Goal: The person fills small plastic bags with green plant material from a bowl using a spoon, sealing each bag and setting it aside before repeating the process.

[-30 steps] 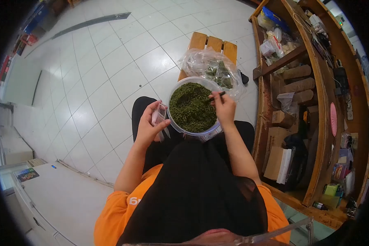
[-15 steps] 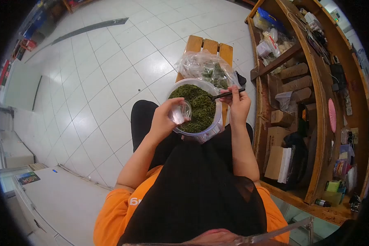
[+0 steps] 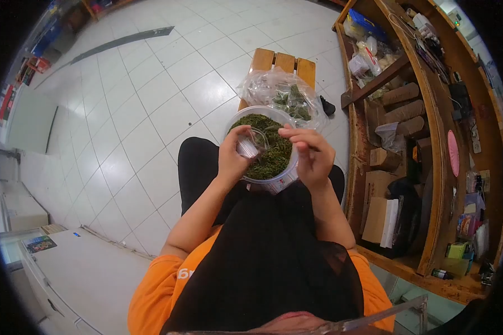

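Observation:
A round translucent plastic tub [image 3: 230, 124] holds loose, dark green, moss-like bits [image 3: 262, 121] and rests between my knees, at the near end of a wooden bench. My left hand [image 3: 233, 155] is closed around a small clear plastic cup [image 3: 247, 147], tipped over the tub with its round opening facing right. Over the tub's right rim is my right hand [image 3: 314, 155], its fingers bent together toward the cup. Whatever they pinch is hidden. Behind the tub lies a clear plastic bag [image 3: 262, 88] with green leafy pieces inside.
The slatted wooden bench [image 3: 285, 61] extends away from me beneath the bag. Close on my right stands a wooden shelf unit [image 3: 394, 262] packed with boxes, bags and tools. A small black object [image 3: 328, 106] is beside the bench. White floor tiles [image 3: 145, 106] spread to the left.
My right hand has moved left and turned over the tub, toward the cup. The thin black tool it held no longer shows. The cup has shifted slightly right with my left hand.

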A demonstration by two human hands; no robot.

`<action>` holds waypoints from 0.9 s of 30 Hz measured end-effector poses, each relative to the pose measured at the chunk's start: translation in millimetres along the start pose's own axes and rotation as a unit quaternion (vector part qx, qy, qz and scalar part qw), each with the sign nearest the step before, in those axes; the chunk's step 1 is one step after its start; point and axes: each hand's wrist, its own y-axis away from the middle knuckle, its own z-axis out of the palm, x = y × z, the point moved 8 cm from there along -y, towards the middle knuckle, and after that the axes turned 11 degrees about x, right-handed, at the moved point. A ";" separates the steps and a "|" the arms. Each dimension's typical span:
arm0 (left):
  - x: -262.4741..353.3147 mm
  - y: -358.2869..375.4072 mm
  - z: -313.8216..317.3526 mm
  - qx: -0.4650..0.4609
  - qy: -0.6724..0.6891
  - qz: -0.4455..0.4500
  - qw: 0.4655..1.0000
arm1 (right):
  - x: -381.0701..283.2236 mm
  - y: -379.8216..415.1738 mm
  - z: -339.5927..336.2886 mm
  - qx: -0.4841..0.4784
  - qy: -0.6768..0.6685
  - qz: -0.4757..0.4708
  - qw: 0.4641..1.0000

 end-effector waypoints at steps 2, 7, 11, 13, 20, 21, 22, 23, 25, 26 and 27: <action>-2.5 2.0 -1.6 0.002 -0.003 -0.011 1.000 | 17.0 12.7 -11.5 0.062 -0.069 0.057 0.994; -6.9 2.6 -8.4 0.054 -0.030 0.019 0.998 | 45.9 38.9 21.9 -0.076 0.130 0.140 0.979; 6.4 -0.2 -14.9 0.039 -0.040 0.049 0.997 | 66.9 49.0 25.1 -0.092 0.149 0.181 0.968; 10.2 -3.0 -20.6 0.027 -0.026 0.052 0.998 | 66.4 44.7 23.5 -0.090 0.161 0.203 0.962; 19.5 -14.3 -37.2 -0.020 -0.007 0.084 0.996 | 60.6 44.4 34.8 -0.123 0.183 0.129 0.967; 26.6 -14.7 -39.6 -0.012 -0.036 0.121 0.992 | 53.6 42.1 38.4 -0.132 0.209 0.082 0.966; 34.0 -14.3 -41.2 -0.005 -0.064 0.159 0.985 | 52.0 40.5 40.9 -0.132 0.209 0.083 0.965; 37.5 -14.2 -41.7 -0.006 -0.064 0.158 0.985 | 46.2 38.9 47.9 -0.150 0.185 0.061 0.969; 47.5 -8.7 -31.1 -0.070 -0.117 0.193 0.972 | 41.0 39.2 54.9 -0.167 0.163 0.039 0.972; 50.3 -8.9 -32.2 -0.070 -0.117 0.195 0.971 | 44.5 40.1 55.3 -0.164 0.166 0.060 0.971; 52.4 -9.5 -34.3 -0.065 -0.124 0.195 0.971 | 48.3 41.1 55.4 -0.161 0.168 0.080 0.969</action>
